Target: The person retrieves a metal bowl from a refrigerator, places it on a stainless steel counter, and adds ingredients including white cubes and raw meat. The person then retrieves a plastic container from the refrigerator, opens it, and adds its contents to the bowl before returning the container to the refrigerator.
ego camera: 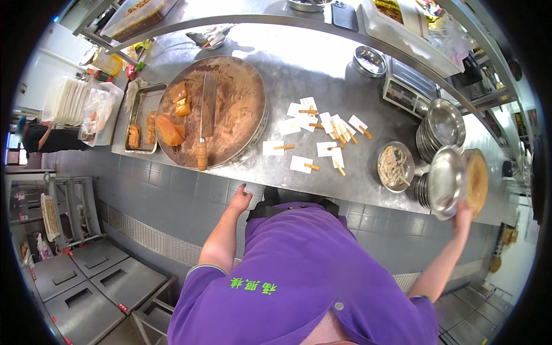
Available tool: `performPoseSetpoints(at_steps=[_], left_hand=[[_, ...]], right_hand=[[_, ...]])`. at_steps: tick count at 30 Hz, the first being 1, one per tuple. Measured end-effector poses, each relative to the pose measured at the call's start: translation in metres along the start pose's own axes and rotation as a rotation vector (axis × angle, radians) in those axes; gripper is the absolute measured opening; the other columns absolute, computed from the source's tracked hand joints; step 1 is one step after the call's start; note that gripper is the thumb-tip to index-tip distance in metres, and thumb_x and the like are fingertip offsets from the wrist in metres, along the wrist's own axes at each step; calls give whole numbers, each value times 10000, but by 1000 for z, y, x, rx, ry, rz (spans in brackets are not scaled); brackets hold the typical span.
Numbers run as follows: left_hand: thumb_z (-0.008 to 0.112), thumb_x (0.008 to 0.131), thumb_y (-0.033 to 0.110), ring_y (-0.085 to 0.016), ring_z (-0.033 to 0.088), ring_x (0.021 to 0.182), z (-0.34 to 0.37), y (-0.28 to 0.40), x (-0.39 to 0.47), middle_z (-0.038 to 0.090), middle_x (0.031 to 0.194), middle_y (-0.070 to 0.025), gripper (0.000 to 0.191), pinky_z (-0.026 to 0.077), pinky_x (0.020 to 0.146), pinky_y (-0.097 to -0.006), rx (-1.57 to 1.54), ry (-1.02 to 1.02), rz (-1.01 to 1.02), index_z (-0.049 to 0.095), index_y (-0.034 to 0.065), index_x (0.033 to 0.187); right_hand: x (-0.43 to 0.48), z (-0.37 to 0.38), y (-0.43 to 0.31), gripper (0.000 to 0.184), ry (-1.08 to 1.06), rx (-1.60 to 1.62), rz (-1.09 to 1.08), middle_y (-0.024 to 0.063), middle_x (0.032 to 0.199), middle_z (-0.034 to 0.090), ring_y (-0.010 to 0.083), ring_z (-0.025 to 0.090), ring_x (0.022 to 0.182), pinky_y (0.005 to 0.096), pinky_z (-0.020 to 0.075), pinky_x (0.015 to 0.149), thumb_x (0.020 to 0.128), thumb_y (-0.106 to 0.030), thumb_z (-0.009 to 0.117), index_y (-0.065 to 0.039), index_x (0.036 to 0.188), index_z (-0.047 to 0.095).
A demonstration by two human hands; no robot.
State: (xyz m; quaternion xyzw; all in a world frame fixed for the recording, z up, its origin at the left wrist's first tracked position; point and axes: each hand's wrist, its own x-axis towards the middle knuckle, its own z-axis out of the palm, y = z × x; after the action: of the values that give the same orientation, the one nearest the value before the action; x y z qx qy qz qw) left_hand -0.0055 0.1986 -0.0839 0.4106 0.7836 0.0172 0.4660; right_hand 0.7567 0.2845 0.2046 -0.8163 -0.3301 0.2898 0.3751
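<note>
My right hand (462, 213) grips the near rim of a shiny stainless steel bowl (446, 179). That bowl is tilted at the side of a shorter stack of steel bowls (421, 189); whether it touches the stack is hard to tell. My left hand (240, 199) hangs in front of the counter's edge, with its thumb apart and nothing seen in it. To the left of the right hand, a steel bowl of pale strips (394, 166) stands on the counter. Several paper slips with wooden clothespins (302, 164) lie spread across the steel counter (241, 179).
A cleaver (209, 108) and cooked meat pieces (170, 129) lie on a round chopping block (237, 95). A metal tray (142, 146) sits beside it. At right are a scale (407, 92), taller bowl stack (444, 123) and wooden board (478, 181). A shelf rail (258, 19) crosses overhead. Someone (36, 136) stands far left.
</note>
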Motion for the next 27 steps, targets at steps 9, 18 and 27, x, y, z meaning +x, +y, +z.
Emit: performPoseSetpoints(at_steps=[9,18,27], left_hand=[[643,851,291,-418,550,1246,35,-12,49,519,1388,-306,746,458,1027,-434,26,-342,359,366,-3,1478],[650,844,329,-391,526,1278,42,18,47,540,1367,-279,696,430,1064,-419,136,-308,376,466,-48,1399],[604,863,302,-364,601,1199,63,-98,27,647,1264,-204,533,467,1037,-422,416,-48,181,585,69,1342]], right_hand=[[-263,150,104,327,-85,94,457,106,1033,678,199,673,884,346,564,706,960,-245,588,-5,1181,584],[-315,137,137,242,46,270,447,74,934,679,154,658,743,290,532,585,955,-181,571,-12,1126,600],[-321,168,192,353,-203,300,379,75,928,660,144,609,684,297,501,557,900,-181,597,-8,1204,545]])
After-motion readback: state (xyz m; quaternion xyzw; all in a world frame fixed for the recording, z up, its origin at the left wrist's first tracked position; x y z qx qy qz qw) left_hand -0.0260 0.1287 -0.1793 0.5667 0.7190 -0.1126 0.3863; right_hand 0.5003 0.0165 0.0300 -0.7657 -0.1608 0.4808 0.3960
